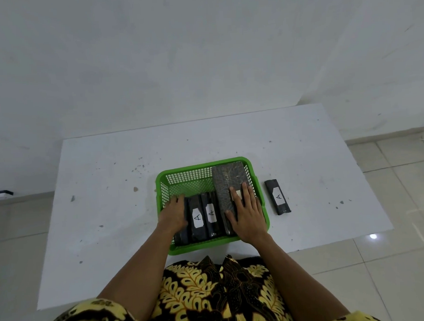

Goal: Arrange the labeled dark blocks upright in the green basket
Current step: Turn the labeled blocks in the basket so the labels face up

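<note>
A green plastic basket [182, 171] sits near the front of the white table. Three small dark blocks stand side by side in its near left part; two show white labels marked A [197, 217] [210, 213], and the leftmost one [181, 233] is partly under my left hand [173, 215], which rests against it. A larger dark patterned block [228, 181] fills the basket's right side, tilted over its far rim. My right hand [245, 213] lies flat on it, fingers spread over its white label. Another small dark block labeled A [277, 197] lies flat on the table right of the basket.
The white table [109, 190] has small dark specks and stands against a white wall. Pale tiled floor shows to the right and left. My patterned yellow-and-black shirt fills the bottom of the view.
</note>
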